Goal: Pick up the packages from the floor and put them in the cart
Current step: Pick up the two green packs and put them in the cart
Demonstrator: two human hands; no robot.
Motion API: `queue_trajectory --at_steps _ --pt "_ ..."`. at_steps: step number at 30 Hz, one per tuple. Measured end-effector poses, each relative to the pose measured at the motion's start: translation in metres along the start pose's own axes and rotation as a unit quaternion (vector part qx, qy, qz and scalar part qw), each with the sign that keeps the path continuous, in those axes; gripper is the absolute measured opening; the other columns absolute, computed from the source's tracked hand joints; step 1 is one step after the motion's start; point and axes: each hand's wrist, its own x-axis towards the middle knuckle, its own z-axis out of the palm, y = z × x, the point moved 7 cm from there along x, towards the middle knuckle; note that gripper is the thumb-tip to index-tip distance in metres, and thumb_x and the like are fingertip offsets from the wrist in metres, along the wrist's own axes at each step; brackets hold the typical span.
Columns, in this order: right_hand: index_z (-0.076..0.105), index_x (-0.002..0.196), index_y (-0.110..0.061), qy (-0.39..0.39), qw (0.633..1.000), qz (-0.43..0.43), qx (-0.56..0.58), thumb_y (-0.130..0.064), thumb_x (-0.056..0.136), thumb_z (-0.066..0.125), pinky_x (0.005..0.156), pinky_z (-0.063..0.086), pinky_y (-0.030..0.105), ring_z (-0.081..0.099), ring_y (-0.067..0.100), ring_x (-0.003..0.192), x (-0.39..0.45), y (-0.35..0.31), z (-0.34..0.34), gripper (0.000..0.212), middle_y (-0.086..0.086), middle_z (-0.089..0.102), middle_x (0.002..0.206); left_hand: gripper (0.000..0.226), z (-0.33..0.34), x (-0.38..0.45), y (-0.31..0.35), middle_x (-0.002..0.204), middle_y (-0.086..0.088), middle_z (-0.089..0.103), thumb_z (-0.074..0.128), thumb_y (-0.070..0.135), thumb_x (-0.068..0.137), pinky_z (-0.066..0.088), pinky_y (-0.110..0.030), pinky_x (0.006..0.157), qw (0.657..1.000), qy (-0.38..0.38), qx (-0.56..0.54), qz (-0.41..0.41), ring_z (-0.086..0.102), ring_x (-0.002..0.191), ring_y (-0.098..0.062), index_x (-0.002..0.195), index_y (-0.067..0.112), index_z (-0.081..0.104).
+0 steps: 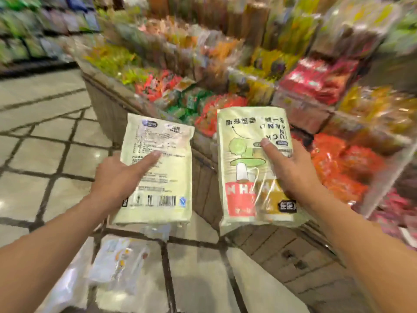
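Tiled floor (45,154) open leftward; packages in left hand (117,177), right hand (291,168).

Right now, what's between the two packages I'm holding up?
In the head view, no item sits between the left package and the right package. Through the gap you see the display bin's wicker side, with floor tile below.

Both pale green packages (155,168) (252,168) are glossy plastic film; the tiled floor (45,136) is polished and shiny.
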Motion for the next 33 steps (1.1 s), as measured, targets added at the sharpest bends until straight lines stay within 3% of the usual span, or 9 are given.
queue_trajectory --at_steps 5,8,11,14,19,21,27,31,33 --pt "0.064 0.12 -0.027 0.142 0.99 -0.004 0.011 -0.09 0.062 0.065 0.066 0.047 0.032 0.063 0.016 0.073 -0.065 -0.093 -0.161 0.085 -0.008 0.069 0.093 0.023 0.015 -0.046 0.171 0.077 0.016 0.064 0.078 0.051 0.084 0.042 -0.024 0.059 0.989 -0.085 -0.047 0.113 0.06 0.072 -0.003 0.09 0.031 0.069" --pt "0.061 0.123 -0.028 0.228 0.974 0.011 0.009 -0.085 0.065 0.063 0.069 0.044 0.034 0.059 0.022 0.075 -0.124 -0.12 -0.255 0.081 -0.004 0.065 0.093 0.025 0.042 -0.1 0.258 0.081 0.008 0.063 0.077 0.05 0.086 0.039 -0.023 0.057 0.971 -0.151 -0.068 0.172 0.053 0.068 -0.003 0.094 0.03 0.063" --pt "0.066 0.123 -0.029 0.298 0.954 0.011 -0.02 -0.074 0.081 0.065 0.072 0.047 0.031 0.067 0.02 0.085 -0.198 -0.137 -0.344 0.061 -0.008 0.071 0.101 0.052 0.081 -0.158 0.325 0.089 0.006 0.07 0.076 0.077 0.063 0.053 -0.039 0.078 0.948 -0.226 -0.083 0.21 0.065 0.081 -0.018 0.088 0.031 0.067" --pt "0.065 0.106 -0.033 0.363 0.93 0.036 -0.042 -0.059 0.093 0.067 0.062 0.043 0.026 0.064 0.01 0.069 -0.285 -0.138 -0.42 0.029 -0.011 0.069 0.085 0.061 0.125 -0.225 0.373 0.09 0.0 0.076 0.074 0.082 0.048 0.057 -0.047 0.089 0.921 -0.289 -0.095 0.243 0.071 0.089 -0.025 0.08 0.029 0.072" --pt "0.063 0.12 -0.029 0.483 0.869 0.082 -0.07 -0.059 0.094 0.067 0.066 0.049 0.031 0.068 0.014 0.08 -0.44 -0.124 -0.522 0.04 -0.007 0.071 0.097 0.037 0.197 -0.373 0.424 0.084 0.003 0.073 0.083 0.057 0.075 0.055 -0.039 0.082 0.869 -0.392 -0.124 0.275 0.072 0.092 -0.026 0.084 0.022 0.073" --pt "0.058 0.122 -0.025 0.529 0.838 0.115 -0.062 -0.057 0.094 0.068 0.068 0.056 0.036 0.07 0.018 0.085 -0.505 -0.116 -0.554 0.044 -0.005 0.07 0.1 0.041 0.223 -0.437 0.436 0.092 -0.002 0.072 0.081 0.055 0.079 0.049 -0.037 0.08 0.842 -0.435 -0.132 0.29 0.068 0.095 -0.024 0.098 0.019 0.075" --pt "0.056 0.121 -0.023 0.615 0.762 0.183 -0.083 -0.068 0.087 0.068 0.071 0.058 0.044 0.07 0.025 0.083 -0.699 -0.082 -0.639 0.058 0.005 0.072 0.105 0.043 0.274 -0.648 0.448 0.097 -0.01 0.067 0.08 0.055 0.08 0.047 -0.038 0.081 0.774 -0.527 -0.14 0.321 0.064 0.095 -0.026 0.093 0.015 0.069" --pt "0.055 0.128 -0.026 0.65 0.719 0.223 -0.1 -0.074 0.084 0.067 0.087 0.061 0.05 0.072 0.026 0.096 -0.824 -0.068 -0.683 0.066 0.001 0.072 0.111 0.07 0.303 -0.786 0.439 0.094 -0.01 0.076 0.08 0.081 0.054 0.058 -0.046 0.087 0.734 -0.58 -0.119 0.332 0.072 0.093 -0.029 0.083 0.018 0.073" --pt "0.055 0.126 -0.027 0.669 0.696 0.242 -0.099 -0.073 0.084 0.067 0.087 0.061 0.05 0.073 0.024 0.095 -0.883 -0.063 -0.7 0.063 -0.002 0.071 0.11 0.058 0.309 -0.855 0.431 0.095 -0.006 0.072 0.082 0.07 0.067 0.055 -0.043 0.085 0.703 -0.614 -0.125 0.335 0.068 0.093 -0.028 0.093 0.019 0.069"
